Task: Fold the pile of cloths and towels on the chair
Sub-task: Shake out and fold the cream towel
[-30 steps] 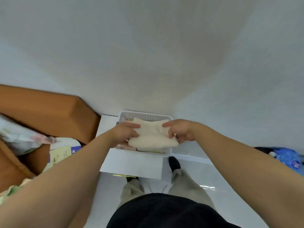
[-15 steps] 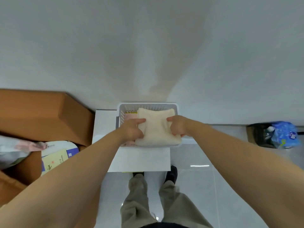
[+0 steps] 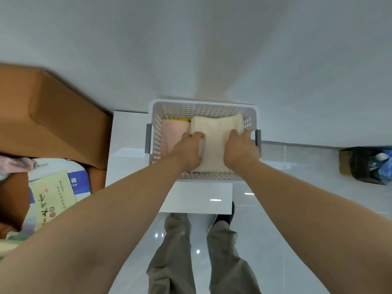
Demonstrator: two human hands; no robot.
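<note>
A folded cream towel (image 3: pixel 215 134) lies in the right half of a white perforated basket (image 3: pixel 203 109). My left hand (image 3: pixel 188 150) grips the towel's left edge and my right hand (image 3: pixel 240 150) grips its right edge, both reaching down inside the basket. A folded pink cloth (image 3: pixel 172 134) lies in the basket's left half, beside the cream towel. Something yellow (image 3: pixel 176 119) shows at the basket's far wall, under the cloths.
The basket stands on a white low table (image 3: pixel 127 145) against the wall. A brown cardboard box (image 3: pixel 53 119) sits at the left with papers and booklets (image 3: pixel 53 196) below it. A dark bin with a blue bag (image 3: pixel 369 165) stands at the right on the tiled floor.
Both hands have lowered the cream towel from above the basket down into its right half. The view has tilted further down over the basket.
</note>
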